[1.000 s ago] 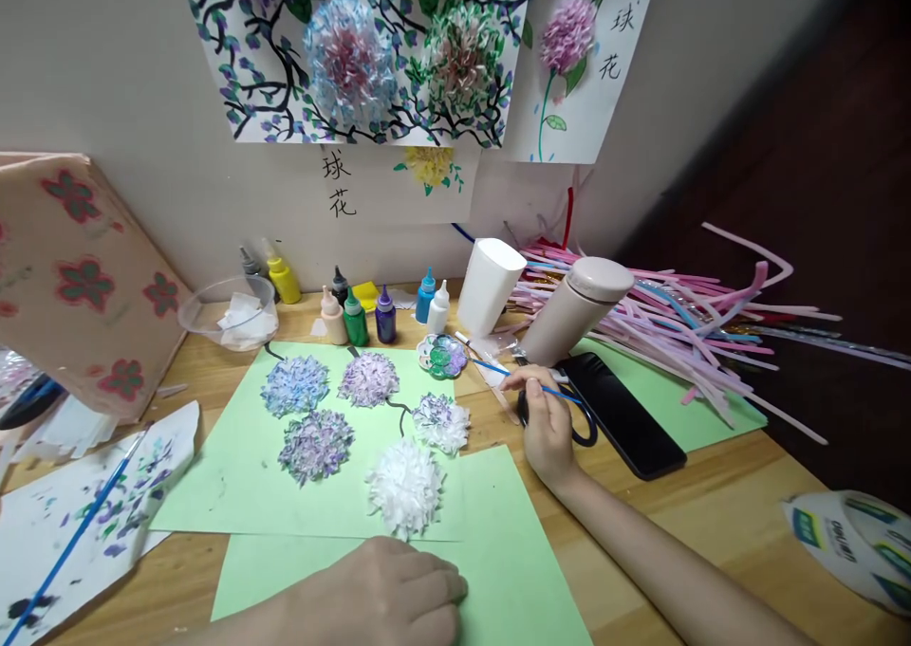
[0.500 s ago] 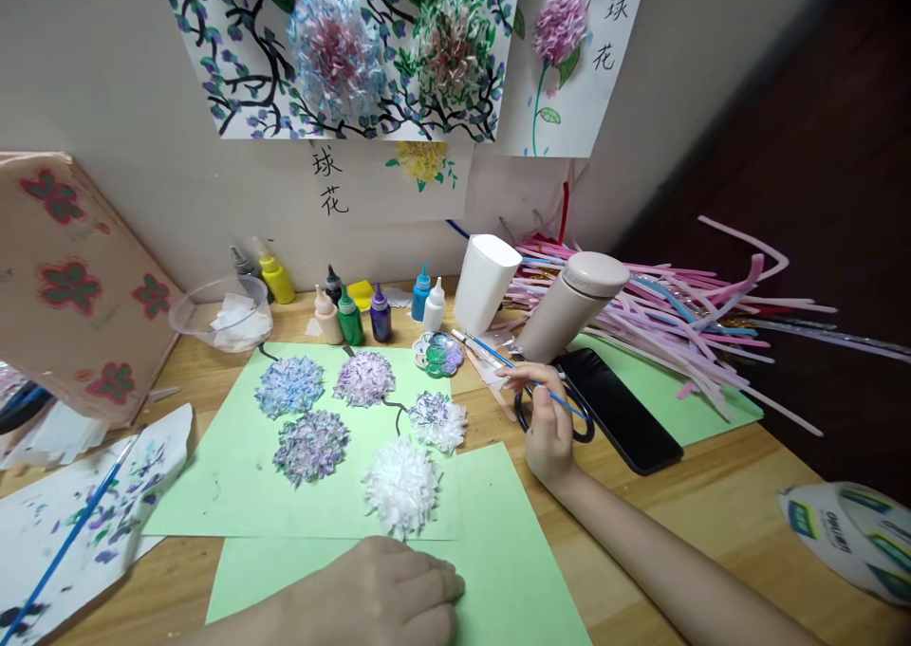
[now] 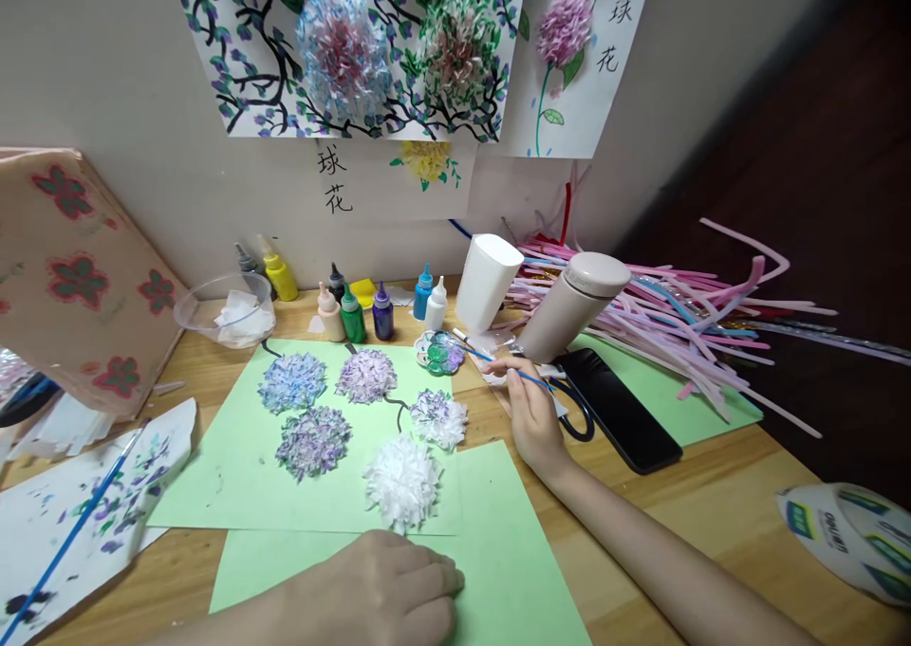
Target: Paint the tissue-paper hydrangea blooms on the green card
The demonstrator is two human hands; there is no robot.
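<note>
My right hand [image 3: 533, 418] pinches a thin blue paintbrush [image 3: 523, 373], whose tip points at the flower-shaped paint palette [image 3: 439, 353] and seems to be at its right edge. Under that hand lie scissors with black handles [image 3: 582, 416], partly hidden. My left hand [image 3: 395, 584] rests palm down on a light green sheet [image 3: 523, 570], fingers close together. Just beyond it, a white paper flower [image 3: 402, 483] lies on another green sheet [image 3: 234, 494]. Around it are a white-and-purple flower [image 3: 438, 419], a dark purple one [image 3: 314, 442], a lilac one [image 3: 365, 375] and a blue one [image 3: 291, 381].
Several paint bottles [image 3: 352, 316] line the back, near a clear bowl [image 3: 226, 312]. A white cup [image 3: 487, 284], a tilted grey-beige tumbler [image 3: 575, 306], pipe cleaners [image 3: 683, 309] and a black phone [image 3: 618, 409] are on the right. Paint-stained paper [image 3: 135, 494] with another brush [image 3: 82, 518] lies left.
My right hand has shifted slightly left, and the brush lies at a flatter angle, its tip closer to the palette. My left hand stays on the green sheet.
</note>
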